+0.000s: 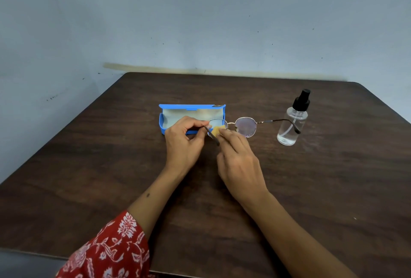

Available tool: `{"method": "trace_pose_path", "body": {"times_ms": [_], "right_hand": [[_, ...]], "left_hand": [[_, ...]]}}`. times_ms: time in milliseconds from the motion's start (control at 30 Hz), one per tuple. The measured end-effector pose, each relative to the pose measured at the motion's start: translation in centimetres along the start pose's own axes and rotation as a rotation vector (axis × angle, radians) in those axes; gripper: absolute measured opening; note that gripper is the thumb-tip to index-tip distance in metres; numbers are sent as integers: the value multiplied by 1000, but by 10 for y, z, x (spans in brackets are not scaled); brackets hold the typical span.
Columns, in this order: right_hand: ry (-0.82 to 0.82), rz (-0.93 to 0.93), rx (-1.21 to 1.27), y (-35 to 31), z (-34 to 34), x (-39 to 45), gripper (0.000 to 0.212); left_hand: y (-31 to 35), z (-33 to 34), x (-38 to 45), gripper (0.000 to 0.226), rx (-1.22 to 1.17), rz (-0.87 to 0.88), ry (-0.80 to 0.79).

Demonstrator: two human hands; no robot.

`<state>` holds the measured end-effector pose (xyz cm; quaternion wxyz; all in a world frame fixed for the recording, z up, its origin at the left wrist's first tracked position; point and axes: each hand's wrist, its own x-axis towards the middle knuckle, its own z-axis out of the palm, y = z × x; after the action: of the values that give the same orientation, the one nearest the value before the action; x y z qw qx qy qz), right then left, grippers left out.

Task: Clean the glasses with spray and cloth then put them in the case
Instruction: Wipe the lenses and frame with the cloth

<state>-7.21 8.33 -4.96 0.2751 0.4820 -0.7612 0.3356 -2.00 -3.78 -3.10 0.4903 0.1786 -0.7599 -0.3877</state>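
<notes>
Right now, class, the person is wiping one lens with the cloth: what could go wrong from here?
1. The left hand pinches the glasses only at one temple; wiping pressure from the right hand could bend the thin frame.
2. The other temple reaches across in front of the spray bottle; a swing of the glasses might tip the bottle.
3. The small cloth covers little, so bare fingers may smudge the lens.
</notes>
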Motion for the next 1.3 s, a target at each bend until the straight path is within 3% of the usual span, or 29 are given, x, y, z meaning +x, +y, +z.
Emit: {"method": "trace_pose_path", "body": {"times_ms": [600,733,867,1300], "right_hand": [[-29,-72,10,-4,-1,0,40],[-3,-6,-20,-2,-3,0,39],[-30,-75,36,-5,-2,-1,40],[-13,2,-10,0,0,0,39]], "left_hand": [[0,-1,0,8,-19,-1,-1],[0,-1,0,9,-24,-3,-2],[1,-2,-1,6,-35,-13,-1],[0,-1,1,10,-15,-9,0]]}}
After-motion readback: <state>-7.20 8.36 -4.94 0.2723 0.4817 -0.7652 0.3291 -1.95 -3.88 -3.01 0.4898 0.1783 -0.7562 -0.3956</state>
